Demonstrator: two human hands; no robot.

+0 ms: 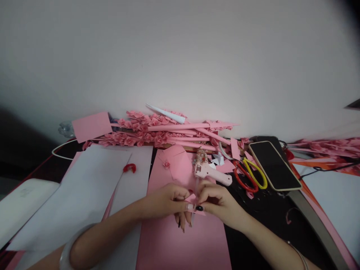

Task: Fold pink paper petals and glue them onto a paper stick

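Note:
Both hands meet over a large pink paper sheet (182, 247). Between them is a small piece of pink paper (191, 198), partly hidden by the fingers. My left hand (171, 202) pinches the paper from the left, its other fingers curled beneath. My right hand (215, 200) is closed on the right side of the same piece, thumb tip close to the left thumb. Just beyond the hands lies a pale pink hot glue gun (210, 173), its clear glue stick running down toward the fingers. A tiny pink paper flower (166, 164) rests on the sheet behind my left hand.
Bundles of pink paper flower stems (160, 138) lie along the wall. Scissors with red and yellow handles (249, 176) and a phone (275, 165) lie to the right. White paper sheets (73, 195) and a red curved piece (129, 168) lie on the left.

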